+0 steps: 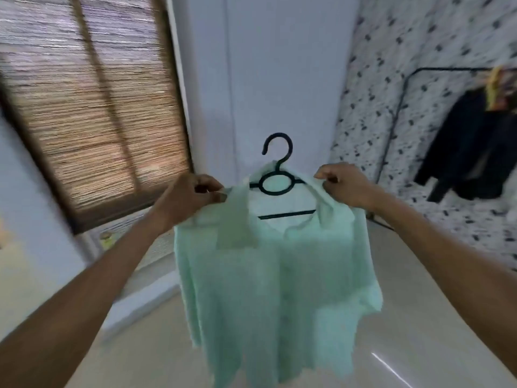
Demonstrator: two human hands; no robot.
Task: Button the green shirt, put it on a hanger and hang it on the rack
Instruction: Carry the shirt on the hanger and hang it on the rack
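Nearest the camera, held up at arm's length over a pale glossy floor (405,317):

1. Pale mint-green, loosely woven shirt (274,289), hanging in the air, not resting on anything. Its long axis runs straight down from the collar; the hem trails toward the lower edge of view. Whether the front is buttoned cannot be told through the blur.

2. Left hand (193,196), fingers closed, pinching the shirt's left shoulder and collar flap.

3. Right hand (342,184), fingers closed, pinching the right shoulder at about the same height. The two hands sit level, well apart, either side of the neck opening.

4. Dark plastic hanger with an oval neck ring and a crossbar (275,180), inside the shirt's shoulders, hook upright and clear above the collar, its open end curling toward the left.

5. Further off, to the right: thin black metal clothes rack (402,107) against a speckled white wall, carrying a black garment (470,152) and a yellowish item too blurred to name. Judged nearer the right hand, so the hook must travel rightward and up to the rail.

6. Far left: woven brown blind (92,113).

No brands, labels or legible writing visible.
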